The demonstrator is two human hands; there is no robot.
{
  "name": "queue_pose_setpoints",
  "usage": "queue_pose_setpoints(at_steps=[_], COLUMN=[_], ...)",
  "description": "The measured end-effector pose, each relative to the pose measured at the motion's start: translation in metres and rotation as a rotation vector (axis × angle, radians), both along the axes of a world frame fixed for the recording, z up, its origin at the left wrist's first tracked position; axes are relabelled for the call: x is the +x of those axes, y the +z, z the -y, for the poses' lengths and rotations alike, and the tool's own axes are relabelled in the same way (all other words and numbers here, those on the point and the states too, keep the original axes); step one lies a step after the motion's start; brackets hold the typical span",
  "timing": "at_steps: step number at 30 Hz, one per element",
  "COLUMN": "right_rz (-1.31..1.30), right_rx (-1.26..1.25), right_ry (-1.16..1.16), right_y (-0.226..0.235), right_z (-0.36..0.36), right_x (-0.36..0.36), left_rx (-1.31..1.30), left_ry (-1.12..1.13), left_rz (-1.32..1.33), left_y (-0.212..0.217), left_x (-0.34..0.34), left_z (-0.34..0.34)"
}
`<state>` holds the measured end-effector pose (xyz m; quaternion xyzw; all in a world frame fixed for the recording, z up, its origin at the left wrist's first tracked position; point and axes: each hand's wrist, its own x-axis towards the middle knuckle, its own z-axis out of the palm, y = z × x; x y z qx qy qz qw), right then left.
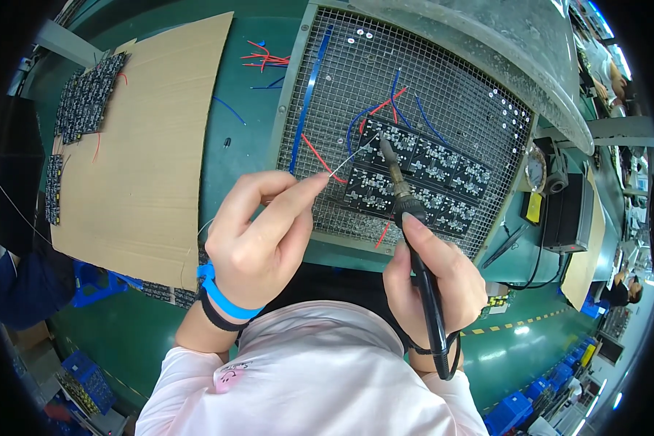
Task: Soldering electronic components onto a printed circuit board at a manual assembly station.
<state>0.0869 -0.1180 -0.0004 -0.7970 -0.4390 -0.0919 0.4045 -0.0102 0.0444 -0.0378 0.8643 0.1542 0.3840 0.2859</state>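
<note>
My right hand [439, 280] is closed round the black handle of a soldering iron [423, 287], whose tip reaches the upper left part of a black circuit board panel [432, 161]. Between the thumb and fingers of my left hand [265, 232] is a thin silvery solder wire [352, 155]; its far end comes close to the iron's tip. Whether wire and tip touch, I cannot tell. A second black panel [370, 190] lies just below the first. Red wires [385, 102] and blue wires [402, 102] stick out around the boards. A blue wrist strap [229, 301] circles my left wrist.
Both panels lie on a metal grid [341, 73] set in a frame. On the left, a cardboard sheet [145, 160] carries more boards [87, 98]. Loose red wires [265, 59] lie between them. A black box [567, 218] and tweezers [507, 243] are at the right.
</note>
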Motion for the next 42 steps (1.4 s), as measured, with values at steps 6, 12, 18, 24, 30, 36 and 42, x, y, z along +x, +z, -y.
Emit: queue_pose_setpoints(at_steps=[6, 12, 18, 24, 30, 36, 42], right_rz=[0.008, 0.161, 0.206, 0.076, -0.151, -0.252, -0.244], right_rx=[-0.032, -0.028, -0.119, -0.048, 0.063, 0.115, 0.157], right_ry=[0.027, 0.070, 0.102, 0.061, -0.047, 0.003, 0.007], right_y=[0.001, -0.006, -0.006, -0.009, -0.006, -0.017, -0.018], right_z=[-0.002, -0.004, 0.003, 0.010, 0.013, 0.015, 0.012], right_x=[0.003, 0.002, 0.003, 0.000, -0.002, 0.001, 0.002], left_rx=[0.009, 0.004, -0.005, 0.044, 0.030, 0.015, 0.013], left_ry=[-0.013, -0.010, 0.035, 0.058, 0.047, 0.007, 0.011], left_rz=[0.000, -0.009, -0.016, 0.007, -0.019, -0.016, -0.024], left_y=[0.000, 0.003, 0.006, 0.005, 0.007, 0.004, 0.004], left_x=[0.000, 0.001, -0.003, -0.006, -0.003, 0.004, 0.004], left_z=[0.000, -0.001, 0.003, 0.000, 0.003, 0.005, 0.006])
